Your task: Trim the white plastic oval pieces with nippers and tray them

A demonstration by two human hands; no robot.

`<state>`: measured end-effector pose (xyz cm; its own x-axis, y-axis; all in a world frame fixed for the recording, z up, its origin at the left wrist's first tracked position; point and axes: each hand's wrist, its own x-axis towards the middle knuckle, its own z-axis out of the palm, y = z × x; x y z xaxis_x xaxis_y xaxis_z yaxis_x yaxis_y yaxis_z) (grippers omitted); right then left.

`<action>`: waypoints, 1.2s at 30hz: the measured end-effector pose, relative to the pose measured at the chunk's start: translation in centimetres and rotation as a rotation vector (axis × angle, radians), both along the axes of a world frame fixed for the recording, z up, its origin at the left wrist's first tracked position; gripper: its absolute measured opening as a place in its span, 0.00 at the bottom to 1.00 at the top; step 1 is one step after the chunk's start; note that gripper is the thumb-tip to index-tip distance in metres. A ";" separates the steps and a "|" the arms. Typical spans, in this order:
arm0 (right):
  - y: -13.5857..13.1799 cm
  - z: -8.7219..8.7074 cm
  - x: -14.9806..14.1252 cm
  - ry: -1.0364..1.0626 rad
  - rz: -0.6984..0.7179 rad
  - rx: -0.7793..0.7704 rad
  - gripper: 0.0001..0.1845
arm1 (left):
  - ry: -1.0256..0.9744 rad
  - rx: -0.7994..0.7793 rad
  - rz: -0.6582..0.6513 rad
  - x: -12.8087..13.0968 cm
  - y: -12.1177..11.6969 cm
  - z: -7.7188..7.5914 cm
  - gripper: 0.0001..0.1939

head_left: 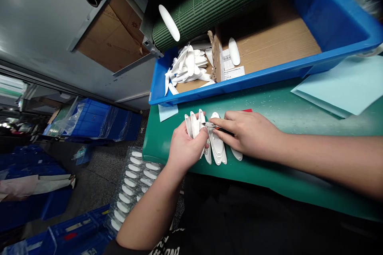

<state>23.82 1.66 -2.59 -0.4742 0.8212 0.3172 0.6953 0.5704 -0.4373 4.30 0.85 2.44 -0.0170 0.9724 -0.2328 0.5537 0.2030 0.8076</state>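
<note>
Several slim white oval plastic pieces (194, 126) stand side by side in my left hand (187, 145), its thumb and fingers closed round them. Over the green table, my right hand (243, 129) grips a slim knife (212, 125) with a metal front and a bit of orange. The knife's tip lies against the edge of a held piece, near my left thumb. Beneath and beside the knife, a small stack of white pieces (218, 147) lies on the table. Another white piece (237, 154) is partly hidden under my right hand.
Behind my hands stands a blue bin (191, 96) with a cardboard divider and a heap of white pieces (190, 63). A green conveyor belt (221, 0) carries one white piece (169, 23) above it. Pale blue sheets (344, 83) lie right. Clear trays (134, 171) stand lower left.
</note>
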 end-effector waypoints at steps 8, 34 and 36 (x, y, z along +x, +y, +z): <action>0.6 -0.1 0.8 0.137 -0.082 -0.033 0.18 | 0.173 0.144 -0.058 -1.0 0.7 -0.2 0.17; -0.2 0.0 0.3 -0.027 0.010 0.059 0.18 | 0.127 -0.021 -0.090 -0.2 0.3 0.9 0.33; -0.2 0.0 0.2 -0.032 0.018 0.073 0.19 | 0.142 -0.006 -0.088 -0.1 0.3 0.9 0.34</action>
